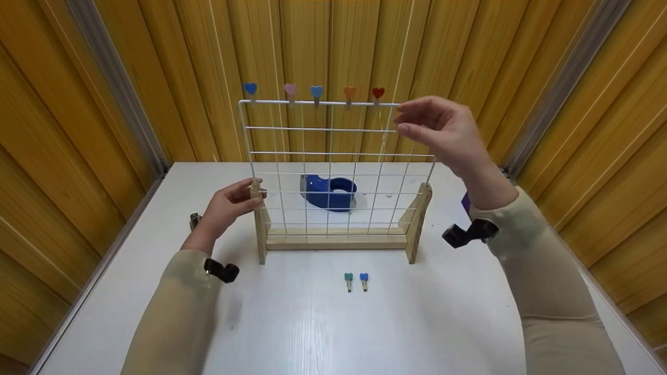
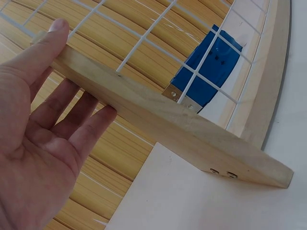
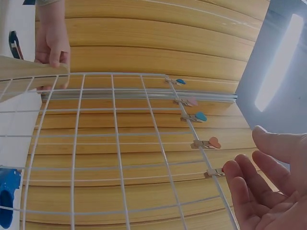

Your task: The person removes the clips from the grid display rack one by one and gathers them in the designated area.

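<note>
A white wire grid (image 1: 333, 103) stands upright in a wooden base. My left hand (image 1: 229, 203) grips the top of the left wooden post (image 2: 144, 110), thumb on one side and fingers on the other. Beside the grid's upper right corner, my right hand (image 1: 448, 125) has loosely bent fingers, the thumb apart and nothing visible between them. Its fingertips are close to the red heart clothespin (image 1: 378, 92). Along the top wire also sit heart clothespins in blue (image 1: 250, 88), pink (image 1: 290, 89), light blue (image 1: 316, 91) and orange (image 3: 214, 143).
On the white table in front of the stand lie a green heart clothespin (image 1: 348, 281) and a blue one (image 1: 364, 281). Behind the grid is a blue tape dispenser (image 1: 318, 195). A small dark object (image 1: 195, 220) lies left of the left hand. Wood-patterned walls enclose the table.
</note>
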Demonstrator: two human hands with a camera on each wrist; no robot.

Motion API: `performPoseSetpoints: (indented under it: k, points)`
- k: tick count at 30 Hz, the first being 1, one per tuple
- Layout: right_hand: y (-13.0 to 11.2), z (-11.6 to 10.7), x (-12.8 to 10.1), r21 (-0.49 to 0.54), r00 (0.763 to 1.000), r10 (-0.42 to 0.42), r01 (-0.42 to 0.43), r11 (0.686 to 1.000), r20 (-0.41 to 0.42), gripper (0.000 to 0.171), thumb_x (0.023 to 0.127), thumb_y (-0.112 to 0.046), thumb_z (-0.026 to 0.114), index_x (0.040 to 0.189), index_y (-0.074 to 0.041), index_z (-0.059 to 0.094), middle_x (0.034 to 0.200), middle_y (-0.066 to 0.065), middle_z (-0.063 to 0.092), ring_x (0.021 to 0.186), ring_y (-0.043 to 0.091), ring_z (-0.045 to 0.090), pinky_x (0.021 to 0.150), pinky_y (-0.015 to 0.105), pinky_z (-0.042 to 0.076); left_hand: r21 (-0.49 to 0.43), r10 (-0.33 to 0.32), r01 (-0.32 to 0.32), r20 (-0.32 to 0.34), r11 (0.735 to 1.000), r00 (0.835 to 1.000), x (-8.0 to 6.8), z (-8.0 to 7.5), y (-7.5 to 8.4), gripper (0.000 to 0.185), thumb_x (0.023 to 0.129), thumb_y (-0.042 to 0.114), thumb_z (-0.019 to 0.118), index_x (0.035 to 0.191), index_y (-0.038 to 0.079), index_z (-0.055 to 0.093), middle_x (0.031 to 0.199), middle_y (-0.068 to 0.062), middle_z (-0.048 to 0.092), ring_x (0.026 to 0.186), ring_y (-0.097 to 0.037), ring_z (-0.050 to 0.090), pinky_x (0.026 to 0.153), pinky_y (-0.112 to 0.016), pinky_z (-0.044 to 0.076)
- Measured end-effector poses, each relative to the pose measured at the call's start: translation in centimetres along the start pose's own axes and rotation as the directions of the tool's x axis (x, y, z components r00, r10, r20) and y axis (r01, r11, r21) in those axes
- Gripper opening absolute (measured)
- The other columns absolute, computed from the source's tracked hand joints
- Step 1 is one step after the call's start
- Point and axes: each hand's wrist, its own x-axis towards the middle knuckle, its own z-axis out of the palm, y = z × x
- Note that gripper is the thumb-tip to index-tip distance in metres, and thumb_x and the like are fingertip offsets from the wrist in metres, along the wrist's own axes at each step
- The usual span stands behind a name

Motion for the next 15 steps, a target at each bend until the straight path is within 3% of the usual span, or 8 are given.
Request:
performPoseSetpoints:
  k: [7,15]
  points:
    - [-1.1,-0.5,3.2,-0.078,0.998,-0.066,0.065,0.995,-0.006,0.028,0.092,-0.003,0.074,0.120,0.002,0.070,0.108,-0.002,0.075,0.102,0.015,0.070,0.093,0.021,0.055,0.003,-0.016,0.016,-0.001,1.000,1.000,0.0,0.0,0.2,0.059,0.094,0.033,0.077,0.148,0.025,0.056,0.138,-0.010,0.068,0.121,-0.013,0.065,0.108,-0.035,0.054]
    - [-0.7,-0.6,6.0,-0.235,0.999,0.048,-0.042,0.971,0.018,0.028,0.093,-0.013,0.076,0.120,-0.006,0.072,0.112,-0.003,0.076,0.102,0.011,0.069,0.092,0.018,0.054,0.010,0.005,-0.005,0.005,1.000,1.000,0.1,0.0,0.0,0.059,0.094,0.032,0.076,0.149,0.022,0.055,0.139,-0.013,0.067,0.118,-0.011,0.065,0.104,-0.030,0.055]
